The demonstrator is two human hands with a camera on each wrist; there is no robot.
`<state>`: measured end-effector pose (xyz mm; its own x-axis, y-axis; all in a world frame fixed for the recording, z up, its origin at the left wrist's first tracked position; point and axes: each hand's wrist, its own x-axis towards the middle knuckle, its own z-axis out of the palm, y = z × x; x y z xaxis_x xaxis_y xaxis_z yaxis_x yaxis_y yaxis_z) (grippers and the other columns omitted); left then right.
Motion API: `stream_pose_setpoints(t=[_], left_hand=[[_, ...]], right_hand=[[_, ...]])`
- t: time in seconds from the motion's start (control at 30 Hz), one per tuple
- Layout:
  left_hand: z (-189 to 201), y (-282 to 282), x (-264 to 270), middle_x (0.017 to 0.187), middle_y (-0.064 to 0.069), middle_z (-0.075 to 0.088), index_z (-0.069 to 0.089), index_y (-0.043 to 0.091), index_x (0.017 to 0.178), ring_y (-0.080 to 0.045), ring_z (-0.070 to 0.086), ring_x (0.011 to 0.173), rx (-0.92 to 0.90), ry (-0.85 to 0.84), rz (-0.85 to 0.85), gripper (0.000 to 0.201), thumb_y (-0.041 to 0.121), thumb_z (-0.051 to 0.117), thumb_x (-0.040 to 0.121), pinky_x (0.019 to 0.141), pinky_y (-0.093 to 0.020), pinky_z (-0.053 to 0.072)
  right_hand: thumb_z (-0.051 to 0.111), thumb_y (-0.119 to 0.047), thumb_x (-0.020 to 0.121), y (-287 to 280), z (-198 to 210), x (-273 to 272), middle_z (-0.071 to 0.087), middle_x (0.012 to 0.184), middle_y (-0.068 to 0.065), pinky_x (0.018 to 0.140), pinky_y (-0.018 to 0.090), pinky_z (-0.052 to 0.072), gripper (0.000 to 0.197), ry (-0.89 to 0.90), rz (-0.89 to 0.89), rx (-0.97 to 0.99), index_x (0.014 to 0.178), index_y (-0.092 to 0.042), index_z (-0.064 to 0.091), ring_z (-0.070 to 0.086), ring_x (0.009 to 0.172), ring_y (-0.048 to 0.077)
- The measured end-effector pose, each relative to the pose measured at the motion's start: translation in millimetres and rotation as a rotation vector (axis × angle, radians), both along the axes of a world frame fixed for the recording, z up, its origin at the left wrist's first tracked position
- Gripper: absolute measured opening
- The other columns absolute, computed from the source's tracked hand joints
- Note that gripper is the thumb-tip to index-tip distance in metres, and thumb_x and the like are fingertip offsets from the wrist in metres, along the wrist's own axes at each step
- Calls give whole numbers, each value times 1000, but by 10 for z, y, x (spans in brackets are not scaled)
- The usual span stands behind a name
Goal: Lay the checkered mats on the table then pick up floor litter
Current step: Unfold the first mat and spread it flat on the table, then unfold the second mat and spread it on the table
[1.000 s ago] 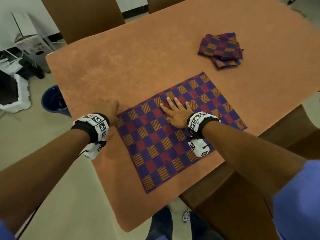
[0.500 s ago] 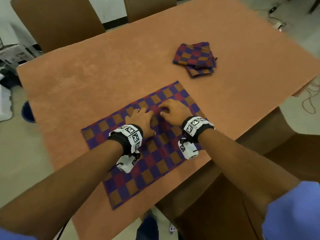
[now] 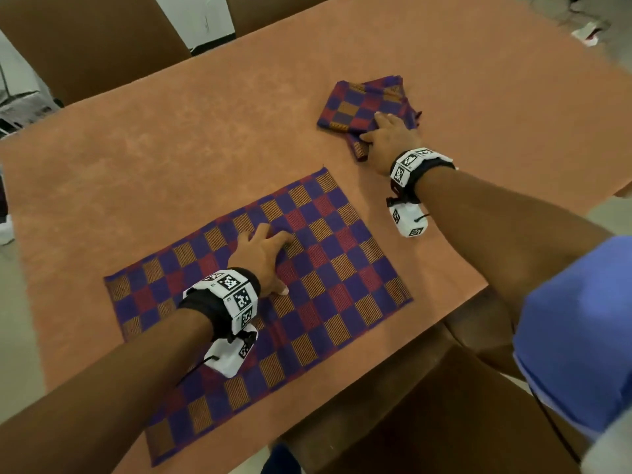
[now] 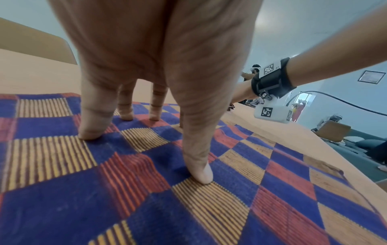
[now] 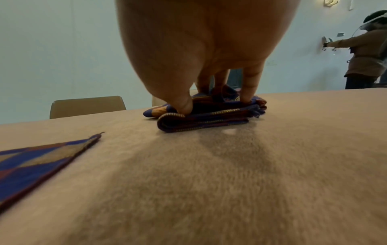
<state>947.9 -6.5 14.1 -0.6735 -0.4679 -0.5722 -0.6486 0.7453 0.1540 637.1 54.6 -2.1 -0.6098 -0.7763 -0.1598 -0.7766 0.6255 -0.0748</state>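
Observation:
One checkered mat [image 3: 325,268] lies spread flat near the front edge of the orange-brown table [image 3: 171,148]. My left hand [image 3: 270,261] rests on its middle, and in the left wrist view its straight fingers [image 4: 90,131] press down on the cloth [image 4: 209,207]. A pile of folded checkered mats [image 3: 355,107] sits farther back to the right. My right hand [image 3: 383,131] is on the pile's near corner. In the right wrist view the thumb [image 5: 184,106] digs in between the layers of the pile [image 5: 205,122] while the fingers press on top, pinching the upper folded mat.
Brown chairs stand at the far side [image 3: 85,39] [image 3: 266,8] and one right below me [image 3: 427,405]. A small white and red scrap [image 3: 588,30] lies on the floor at the far right. Another person [image 5: 364,49] stands by the wall beyond the table.
My right hand has left the spread mat and reached back right to the folded pile. The left hand stays on the spread mat.

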Motion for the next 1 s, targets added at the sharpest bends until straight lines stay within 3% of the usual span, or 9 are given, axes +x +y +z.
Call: stream_pose_setpoints(t=[0.23, 0.37, 0.57, 0.7, 0.8, 0.9, 1.0], left_hand=[[-44, -35, 12, 142, 1, 28, 36, 38, 136, -39, 24, 133, -4, 24, -9, 94, 36, 88, 58, 95, -57, 46], [-57, -52, 56, 144, 2, 27, 34, 39, 138, -37, 23, 133, -6, 34, -23, 95, 38, 87, 59, 95, -57, 46], [-19, -52, 49, 143, 1, 27, 34, 37, 139, -39, 21, 135, -1, 18, -45, 93, 37, 86, 62, 93, -55, 48], [43, -65, 40, 142, -2, 30, 35, 33, 139, -42, 26, 132, 10, 18, -73, 93, 40, 86, 62, 95, -54, 47], [93, -44, 129, 141, -6, 35, 32, 30, 142, -41, 34, 129, 59, 101, -57, 93, 43, 83, 65, 98, -51, 45], [177, 8, 367, 137, -9, 42, 30, 28, 144, -33, 45, 124, 223, 330, 61, 91, 40, 80, 69, 97, -46, 46], [324, 20, 666, 140, -8, 40, 26, 31, 145, -27, 45, 126, 302, 563, 130, 92, 33, 81, 71, 99, -40, 43]], right_hand=[[47, -20, 96, -28, 104, -42, 40, 151, 5, 102, 58, 34, 36, 104, 72, 1, 130, -20, 59, 36, 137, 32], [45, -18, 95, -12, 220, -50, 42, 150, 5, 97, 56, 39, 34, 131, 94, -52, 126, -16, 58, 44, 129, 35], [47, -25, 89, 88, 608, 94, 64, 122, 1, 89, 45, 35, 31, 274, 74, -221, 112, -21, 67, 54, 110, 34], [52, -18, 84, 291, 883, 363, 68, 118, 6, 79, 34, 41, 38, 92, 7, -314, 118, -24, 69, 59, 107, 32], [54, -15, 81, 441, 1103, 701, 73, 104, 3, 68, 25, 39, 34, -24, 15, -378, 107, -21, 74, 64, 88, 26], [56, -20, 80, 524, 1261, 1131, 74, 85, -3, 56, 27, 42, 26, -159, 23, -361, 93, -22, 78, 62, 70, 18], [57, -28, 78, 519, 1337, 1542, 74, 81, 0, 55, 27, 44, 26, -274, -2, -420, 83, -13, 78, 59, 62, 6]])
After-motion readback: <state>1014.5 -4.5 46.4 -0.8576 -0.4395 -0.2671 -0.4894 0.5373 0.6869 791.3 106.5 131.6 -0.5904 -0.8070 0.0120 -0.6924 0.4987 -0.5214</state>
